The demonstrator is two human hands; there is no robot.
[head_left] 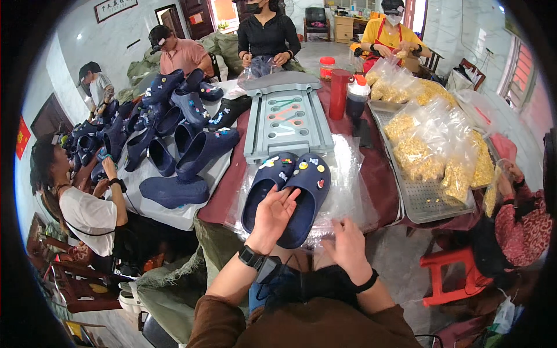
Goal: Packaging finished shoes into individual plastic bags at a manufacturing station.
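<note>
A pair of navy clogs (316, 191) with colourful charms on the toes lies side by side on a stack of clear plastic bags (351, 185), toes pointing away from me. Over their inner edges is my left hand (272, 213), palm turned up and fingers stretched out, nothing gripped in it. My right hand (349, 250) is just right of the heels, at the near edge of the bags. Its thumb and fingers are apart; whether the fingertips touch the plastic, I cannot tell. Behind the clogs stands a grey folding plastic stool (287, 124).
Many navy clogs (188, 110) pile up on the left table. To the right, a metal tray (426, 206) bears bags of yellow pieces (418, 151). A red cylinder (339, 95) and a dark bottle (357, 98) stand beyond. Several people work around the tables; a red stool (449, 269) is lower right.
</note>
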